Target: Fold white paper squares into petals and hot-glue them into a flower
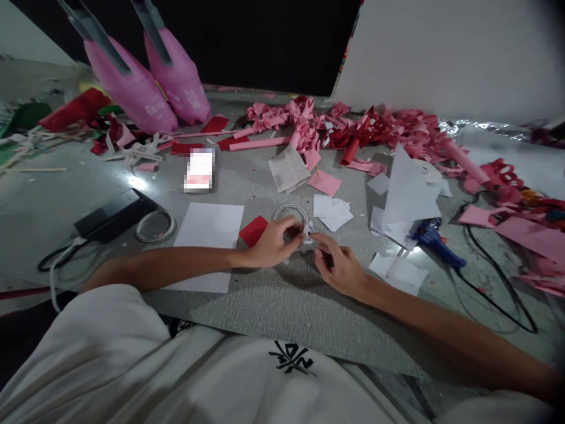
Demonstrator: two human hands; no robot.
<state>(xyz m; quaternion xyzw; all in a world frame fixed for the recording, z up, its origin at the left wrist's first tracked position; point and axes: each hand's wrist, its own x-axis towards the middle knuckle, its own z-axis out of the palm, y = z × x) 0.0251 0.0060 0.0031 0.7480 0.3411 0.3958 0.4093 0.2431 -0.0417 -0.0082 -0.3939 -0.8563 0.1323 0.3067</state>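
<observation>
As hands (273, 242) (341, 268) (two) touch one paper scrap (308, 231), one glue gun (441, 245)

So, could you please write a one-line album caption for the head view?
Left hand pinching a small white piece, right hand close beside it, pink scraps heaped behind.

Near the frame's centre, the person's left hand (276, 244) pinches a small white paper piece (308, 231); the right hand (342, 268) holds its forefinger against it. A blue glue gun (439, 242) lies at right, below heaped pink strips (410, 132).
</observation>
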